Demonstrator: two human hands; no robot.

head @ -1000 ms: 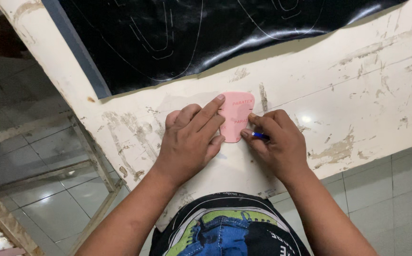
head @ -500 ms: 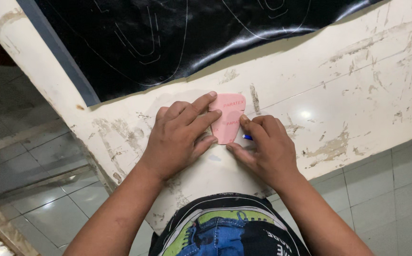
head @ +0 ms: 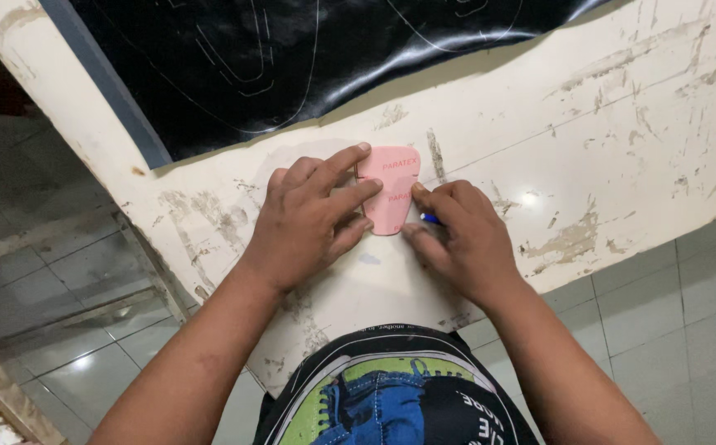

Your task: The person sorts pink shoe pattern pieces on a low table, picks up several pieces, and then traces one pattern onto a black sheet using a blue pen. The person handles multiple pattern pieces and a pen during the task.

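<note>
Just hands pinning a pink template to a scuffed white table.
Nearest, the left hand [head: 312, 218] spreads flat on the pink template [head: 391, 198], pinning it; at three o'clock the right hand [head: 461, 235] pinches a blue pen [head: 430, 219] against its edge. Beyond, at twelve o'clock, lies a black sheet [head: 292, 58] with traced outlines on the table [head: 605, 140].

matt pink card template [head: 391, 194], glossy black sheet [head: 292, 58], scuffed table [head: 622, 124]

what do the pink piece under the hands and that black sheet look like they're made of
Pink template: matte, flat and thin, probably stiff card or pressed fibreboard; it cannot be told which. Black sheet: glossy, with soft folds and white traced outlines, likely synthetic leather or vinyl.
</note>
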